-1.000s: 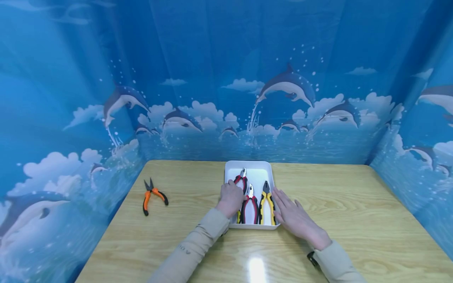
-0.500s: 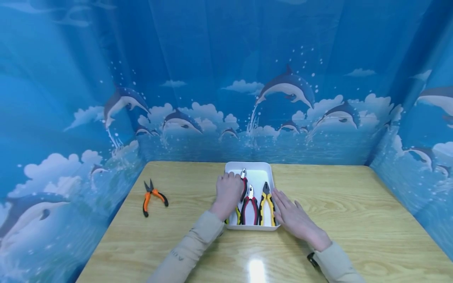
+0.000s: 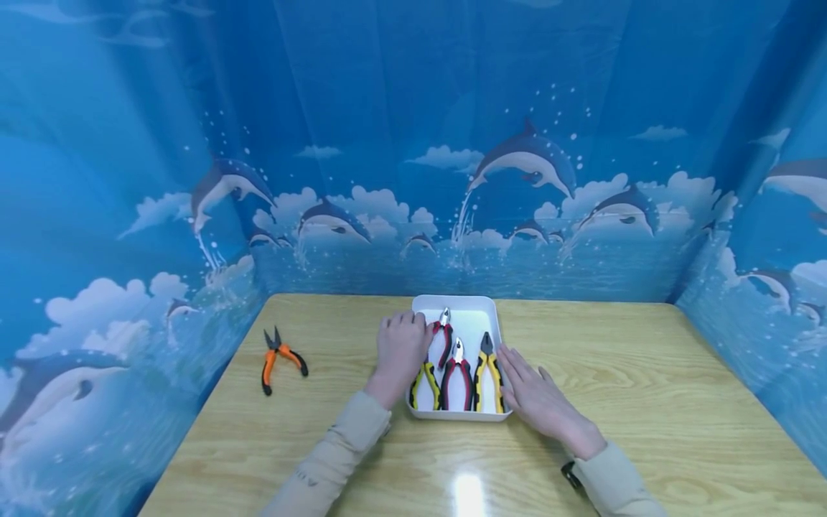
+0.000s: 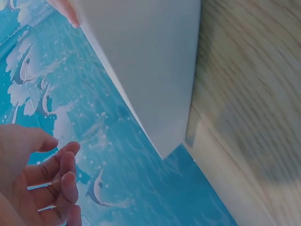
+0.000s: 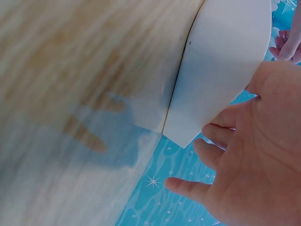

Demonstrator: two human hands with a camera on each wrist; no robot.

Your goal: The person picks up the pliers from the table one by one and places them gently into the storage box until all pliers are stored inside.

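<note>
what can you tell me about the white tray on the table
The white tray is a shallow rectangular bin with rounded corners, plastic by the look of it, standing flat on the wooden table near the far edge. Four pliers lie inside, heads pointing away. The left hand sits at its left rim and the right hand lies flat by its right wall; whether they touch it is unclear.

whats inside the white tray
Four pliers lie in the white tray: red-handled cutters, yellow-black pliers, red-black pliers and yellow pliers. The left hand hides the yellow-black pliers' head.
</note>
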